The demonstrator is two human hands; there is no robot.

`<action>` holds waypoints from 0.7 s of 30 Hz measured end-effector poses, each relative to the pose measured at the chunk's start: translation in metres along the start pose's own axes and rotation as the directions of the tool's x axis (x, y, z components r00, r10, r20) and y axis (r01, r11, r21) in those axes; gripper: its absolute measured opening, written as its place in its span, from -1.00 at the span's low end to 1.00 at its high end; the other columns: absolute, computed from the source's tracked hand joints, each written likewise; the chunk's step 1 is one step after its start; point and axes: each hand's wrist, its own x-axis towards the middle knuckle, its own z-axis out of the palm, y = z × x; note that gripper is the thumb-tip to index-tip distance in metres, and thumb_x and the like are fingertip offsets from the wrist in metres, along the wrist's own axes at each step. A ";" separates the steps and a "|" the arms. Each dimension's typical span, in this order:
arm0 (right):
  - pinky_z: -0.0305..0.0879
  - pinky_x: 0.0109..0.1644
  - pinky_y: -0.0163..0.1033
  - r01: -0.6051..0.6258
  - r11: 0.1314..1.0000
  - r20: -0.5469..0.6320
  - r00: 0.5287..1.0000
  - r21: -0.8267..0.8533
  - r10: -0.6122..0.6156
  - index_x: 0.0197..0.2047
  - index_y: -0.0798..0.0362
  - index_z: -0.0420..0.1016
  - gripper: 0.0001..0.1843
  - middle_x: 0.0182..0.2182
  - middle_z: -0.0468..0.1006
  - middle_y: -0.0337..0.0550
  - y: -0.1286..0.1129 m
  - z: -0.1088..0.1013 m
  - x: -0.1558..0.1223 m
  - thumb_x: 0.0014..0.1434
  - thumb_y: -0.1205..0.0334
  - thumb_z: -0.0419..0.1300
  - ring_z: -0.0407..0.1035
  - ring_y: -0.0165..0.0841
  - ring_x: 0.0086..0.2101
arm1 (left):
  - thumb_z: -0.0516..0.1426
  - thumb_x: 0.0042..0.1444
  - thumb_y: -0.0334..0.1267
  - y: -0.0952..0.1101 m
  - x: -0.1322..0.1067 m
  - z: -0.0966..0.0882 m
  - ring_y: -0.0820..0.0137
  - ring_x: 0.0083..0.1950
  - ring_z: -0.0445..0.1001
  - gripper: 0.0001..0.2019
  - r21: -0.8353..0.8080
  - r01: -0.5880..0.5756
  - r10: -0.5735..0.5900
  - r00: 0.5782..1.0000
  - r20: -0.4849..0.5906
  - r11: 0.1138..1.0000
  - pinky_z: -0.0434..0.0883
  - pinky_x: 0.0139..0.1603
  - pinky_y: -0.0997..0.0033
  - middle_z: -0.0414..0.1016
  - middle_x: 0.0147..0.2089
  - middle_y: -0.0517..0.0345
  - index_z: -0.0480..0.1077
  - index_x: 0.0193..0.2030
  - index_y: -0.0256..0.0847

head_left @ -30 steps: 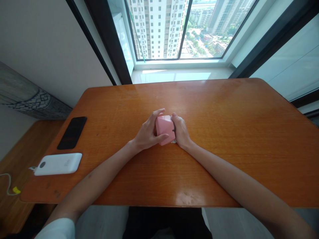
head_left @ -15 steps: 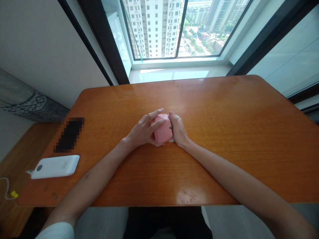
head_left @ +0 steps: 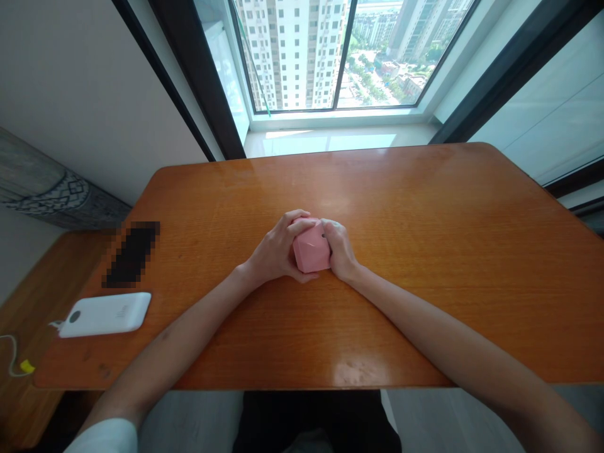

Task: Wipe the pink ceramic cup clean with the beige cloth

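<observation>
Two hands, one pink faceted object (head_left: 312, 253): that was pretty much all we had going. Our left hand (head_left: 276, 248) was wrapped around its left side, fingers over the top and the thumb along the near lower edge. Our right hand (head_left: 343, 253) gripped the other side, with what looked like the thumb up by a small dark spot (head_left: 323, 235) on the pink. The rest of those fingers were mostly hidden, so we couldn't tell how they were set.

The object was between both palms, over the middle of the wooden table (head_left: 438, 251). Whether it touched the wood, we couldn't tell. Our read: we were at a two-handed holding step, with neither side let go. As for the next move, we figured it called for one hand to act as a firm anchor if the other did any turning or shifting, since those slanted faces looked easy to slip on.

Further out, we had a white device (head_left: 106, 314) well off to the left, a dark, pixelated item (head_left: 131, 255) just beyond it, a cable (head_left: 14, 352) farther left, and the window (head_left: 346, 56) past the far edge.
</observation>
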 end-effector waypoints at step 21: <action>-0.01 -0.47 -0.18 0.254 0.931 0.196 0.959 -0.262 -0.207 -0.55 -0.08 0.16 -0.31 -0.64 0.16 -0.34 -0.017 -0.003 -0.009 0.38 -0.40 0.17 0.03 -0.44 -0.58 | 0.31 0.17 0.49 0.007 0.003 -0.004 0.06 0.18 0.64 -0.10 -0.507 0.404 -0.332 0.915 0.230 0.761 0.61 0.17 0.10 0.55 0.31 -0.17 0.29 0.39 -0.11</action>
